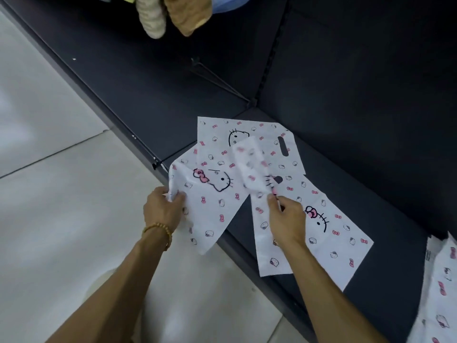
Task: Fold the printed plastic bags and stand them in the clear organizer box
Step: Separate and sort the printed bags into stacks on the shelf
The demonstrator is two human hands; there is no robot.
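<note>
Three white plastic bags printed with cat faces and pink bows lie spread on a dark shelf (pixel 346 169). My left hand (pixel 162 209) grips the left edge of the nearest bag (pixel 212 201), which hangs over the shelf's front edge. My right hand (pixel 286 219) pinches a blurred corner of that bag, lifted over the middle. A second bag (pixel 331 233) lies flat under my right wrist. A third bag (pixel 249 137) with a cut-out handle lies behind them. No clear organizer box is in view.
More printed bags (pixel 440 293) lie at the right edge of the shelf. Plush toys (pixel 168 16) hang above at the top. A thin wire bracket (pixel 217 80) sticks out of the dark back panel. Pale floor tiles (pixel 61 194) fill the left.
</note>
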